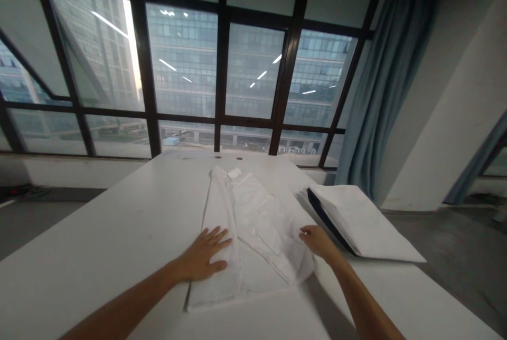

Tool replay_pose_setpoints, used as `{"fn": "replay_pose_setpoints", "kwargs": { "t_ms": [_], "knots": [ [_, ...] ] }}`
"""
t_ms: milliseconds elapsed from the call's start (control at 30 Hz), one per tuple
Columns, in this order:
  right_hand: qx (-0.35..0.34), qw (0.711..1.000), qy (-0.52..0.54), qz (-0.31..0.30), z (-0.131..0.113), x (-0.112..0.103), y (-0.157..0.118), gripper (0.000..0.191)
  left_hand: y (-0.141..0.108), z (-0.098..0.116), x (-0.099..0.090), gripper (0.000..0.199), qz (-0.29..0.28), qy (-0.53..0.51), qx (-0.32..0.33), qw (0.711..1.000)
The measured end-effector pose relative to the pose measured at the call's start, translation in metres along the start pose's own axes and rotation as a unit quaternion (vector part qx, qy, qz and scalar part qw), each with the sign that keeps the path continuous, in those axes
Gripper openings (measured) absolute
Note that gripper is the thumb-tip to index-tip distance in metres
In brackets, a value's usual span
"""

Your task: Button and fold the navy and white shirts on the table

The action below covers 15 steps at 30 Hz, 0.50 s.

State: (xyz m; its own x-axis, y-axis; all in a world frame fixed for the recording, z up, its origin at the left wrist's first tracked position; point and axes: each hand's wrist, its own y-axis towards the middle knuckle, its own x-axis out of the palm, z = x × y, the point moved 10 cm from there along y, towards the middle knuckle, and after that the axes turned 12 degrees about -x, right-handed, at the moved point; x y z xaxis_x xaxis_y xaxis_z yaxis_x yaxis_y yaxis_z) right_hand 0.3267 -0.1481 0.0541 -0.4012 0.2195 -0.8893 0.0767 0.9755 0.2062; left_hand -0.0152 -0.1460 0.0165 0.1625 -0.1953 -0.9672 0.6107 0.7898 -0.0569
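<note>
A white shirt [265, 224] is laid on the white table [119, 239]. Its left side is held flat under the left hand [204, 255], with fingers spread; its right edge is pinched by the right hand [317, 239], beside a dark-edged white stack [368, 221].

A white bench [130, 229] stretches toward a dark-framed window wall [222, 65]. On its right lies a white sheet-like cover [364, 218] with a dark edge showing along its left side. Two small round discs [239, 158] sit near the far edge. Beyond the glass stands a many-windowed building [182, 86], overlaid by bright light streaks [167, 64]. A blue curtain [388, 92] hangs at the far right, beside a pale pillar [439, 118]; grey floor [459, 234] shows to the right of the bench.
</note>
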Motion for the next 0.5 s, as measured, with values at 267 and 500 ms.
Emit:
{"fn": "replay_pose_setpoints", "kwargs": {
  "t_ms": [267, 500],
  "knots": [
    [-0.112, 0.993, 0.048, -0.001, -0.166, 0.003, -0.021, 0.039, 0.0, 0.0, -0.004, 0.069, 0.01, -0.015, -0.013, 1.0],
    [-0.162, 0.974, -0.072, -0.143, -0.217, 0.083, -0.052, 0.037, -0.004, 0.001, -0.009, 0.07, 0.011, -0.027, -0.017, 0.999]
  ]
}}
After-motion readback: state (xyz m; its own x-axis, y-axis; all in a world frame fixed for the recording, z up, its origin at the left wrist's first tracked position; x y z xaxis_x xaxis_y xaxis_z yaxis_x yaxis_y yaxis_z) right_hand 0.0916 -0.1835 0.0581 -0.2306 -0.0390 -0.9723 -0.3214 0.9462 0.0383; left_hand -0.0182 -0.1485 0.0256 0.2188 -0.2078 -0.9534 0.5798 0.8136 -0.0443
